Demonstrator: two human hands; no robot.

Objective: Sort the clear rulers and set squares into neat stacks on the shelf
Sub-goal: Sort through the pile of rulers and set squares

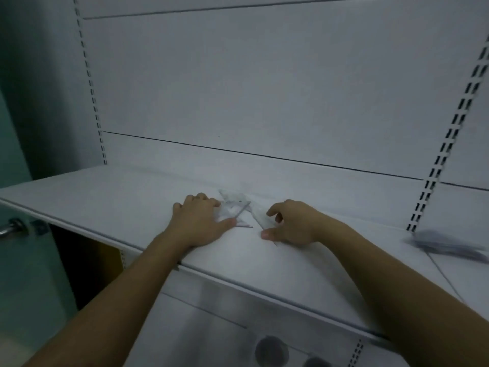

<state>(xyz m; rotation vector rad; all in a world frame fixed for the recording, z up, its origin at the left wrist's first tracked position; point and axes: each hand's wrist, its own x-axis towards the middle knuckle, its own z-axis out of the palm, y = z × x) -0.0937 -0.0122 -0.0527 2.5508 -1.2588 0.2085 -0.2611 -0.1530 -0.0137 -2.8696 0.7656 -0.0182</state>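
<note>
A small heap of clear set squares [234, 206] lies on the white shelf [105, 202], near the back panel. My left hand [199, 221] rests flat on the heap's left side, fingers spread over the plastic. A clear ruler or set square [260, 219] lies slanted just right of the heap. My right hand [289, 223] hovers over it with fingers curled and the thumb tip on the shelf beside its near end. Whether the fingers grip it is unclear. The picture is blurred and the clear pieces are hard to tell apart.
A blurred grey stack [447, 242] lies on the shelf at the far right. Slotted uprights [447, 139] flank the white back panel. A lower shelf [211, 327] with dark round items [271, 350] sits below. A metal handle [13, 226] sticks out at left.
</note>
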